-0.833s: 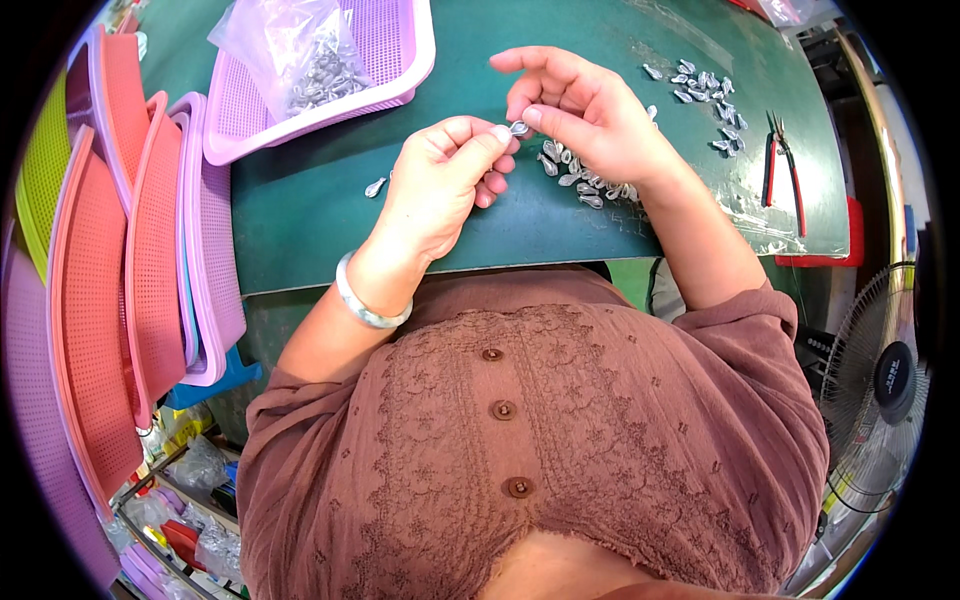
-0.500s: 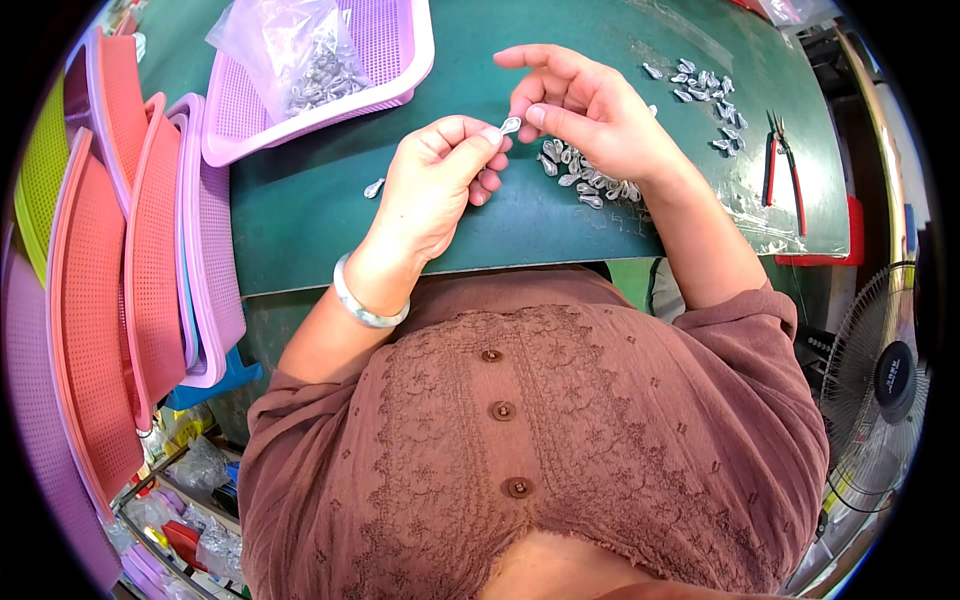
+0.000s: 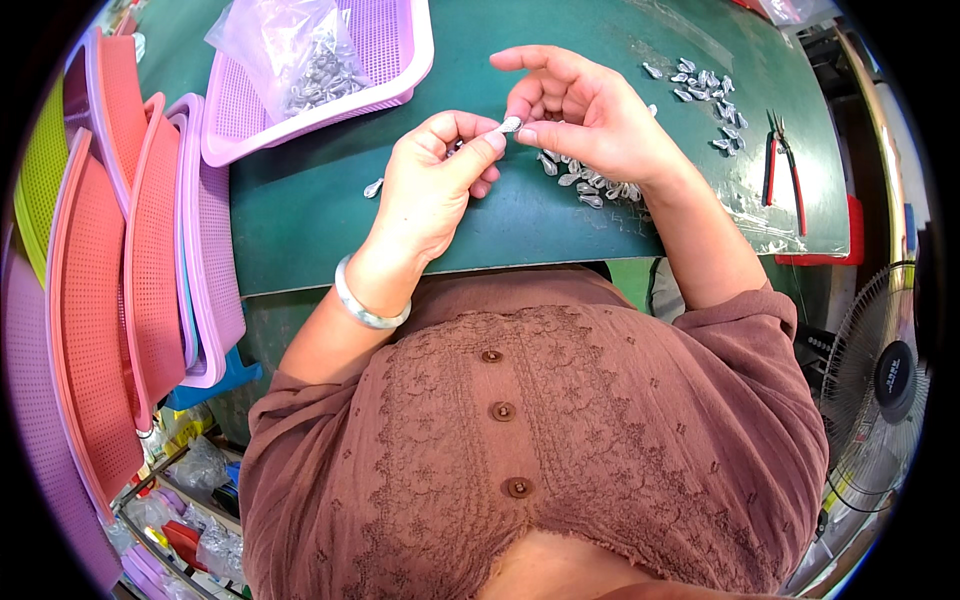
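Observation:
My left hand (image 3: 440,165) is closed, pinching a small silver teardrop-shaped piece (image 3: 511,125) between thumb and forefinger. At the piece's right end, the thumb and a bent finger of my right hand (image 3: 590,110) press from either side, while its forefinger stretches out above. Below my right hand lies a pile of similar silver pieces (image 3: 590,186), partly covered by that hand. One loose piece (image 3: 373,188) rests on the green table (image 3: 340,235) to the left of my left wrist. What the curled fingers of my left hand cover is hidden.
A lilac basket (image 3: 415,85) holds a clear bag (image 3: 290,60) of silver pieces. More pieces (image 3: 705,88) are scattered at the far right, near red-handled pliers (image 3: 785,170). Stacked coloured baskets (image 3: 95,320) stand left; a fan (image 3: 870,390) is at the right.
The piece has turned a little in my fingers. My right thumb has shifted slightly down and left, closer to it. The rest stays still.

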### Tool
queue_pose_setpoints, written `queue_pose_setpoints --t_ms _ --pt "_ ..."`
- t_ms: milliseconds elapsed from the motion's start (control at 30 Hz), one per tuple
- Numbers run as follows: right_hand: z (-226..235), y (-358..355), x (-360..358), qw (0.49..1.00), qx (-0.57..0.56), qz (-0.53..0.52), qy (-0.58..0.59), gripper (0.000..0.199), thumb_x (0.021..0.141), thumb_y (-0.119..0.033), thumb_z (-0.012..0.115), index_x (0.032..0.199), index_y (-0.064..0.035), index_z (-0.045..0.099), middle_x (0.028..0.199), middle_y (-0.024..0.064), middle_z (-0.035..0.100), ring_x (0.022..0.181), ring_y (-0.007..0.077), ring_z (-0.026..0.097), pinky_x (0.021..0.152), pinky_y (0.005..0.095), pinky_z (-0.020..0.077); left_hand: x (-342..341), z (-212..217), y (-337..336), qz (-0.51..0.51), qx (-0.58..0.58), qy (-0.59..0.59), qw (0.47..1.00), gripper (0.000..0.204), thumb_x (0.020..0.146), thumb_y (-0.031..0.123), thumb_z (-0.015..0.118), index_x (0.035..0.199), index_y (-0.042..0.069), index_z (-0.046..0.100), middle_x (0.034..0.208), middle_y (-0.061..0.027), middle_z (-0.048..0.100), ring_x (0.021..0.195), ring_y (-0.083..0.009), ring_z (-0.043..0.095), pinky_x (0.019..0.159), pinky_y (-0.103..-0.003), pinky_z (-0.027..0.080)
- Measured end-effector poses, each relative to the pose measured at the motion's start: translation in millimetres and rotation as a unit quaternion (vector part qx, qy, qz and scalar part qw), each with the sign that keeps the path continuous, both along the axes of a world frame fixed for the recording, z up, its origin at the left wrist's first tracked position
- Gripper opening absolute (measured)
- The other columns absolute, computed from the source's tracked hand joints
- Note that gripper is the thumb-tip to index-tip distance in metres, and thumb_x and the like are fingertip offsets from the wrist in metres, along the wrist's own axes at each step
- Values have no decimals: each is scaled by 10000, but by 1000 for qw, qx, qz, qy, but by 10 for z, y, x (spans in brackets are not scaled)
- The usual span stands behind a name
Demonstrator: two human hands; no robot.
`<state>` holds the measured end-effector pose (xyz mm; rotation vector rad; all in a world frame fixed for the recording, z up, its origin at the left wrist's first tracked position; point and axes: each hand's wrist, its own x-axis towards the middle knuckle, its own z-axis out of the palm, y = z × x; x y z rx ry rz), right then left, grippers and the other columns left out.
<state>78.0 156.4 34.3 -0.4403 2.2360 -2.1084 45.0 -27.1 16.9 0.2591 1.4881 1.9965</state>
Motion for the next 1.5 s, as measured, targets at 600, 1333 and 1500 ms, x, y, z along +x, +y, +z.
queue_pose_setpoints --t_ms 600,1333,1500 --pt "-9 -57 29 977 124 -39 169 492 720 74 592 1188 -53 508 804 28 577 728 108 541 671 247 451 -4 -26 -2 -31 44 -47 997 175 842 54 578 1010 7 562 839 -37 598 678 -89 553 580 -202 452" --pt "6 140 12 897 419 23 139 497 644 33 587 1131 -56 540 852 59 587 851 248 522 787 357 424 -52 -25 -45 -38 54 -134 989 118 847 61 499 932 0 552 844 -82 571 706 -146 531 566 -235 441" --pt "-61 79 10 897 409 8 166 429 675 29 579 1090 -79 560 842 71 609 871 260 536 771 377 426 -57 -31 -48 -37 54 -138 988 107 853 91 515 903 3 551 850 -85 574 704 -147 534 563 -234 436"
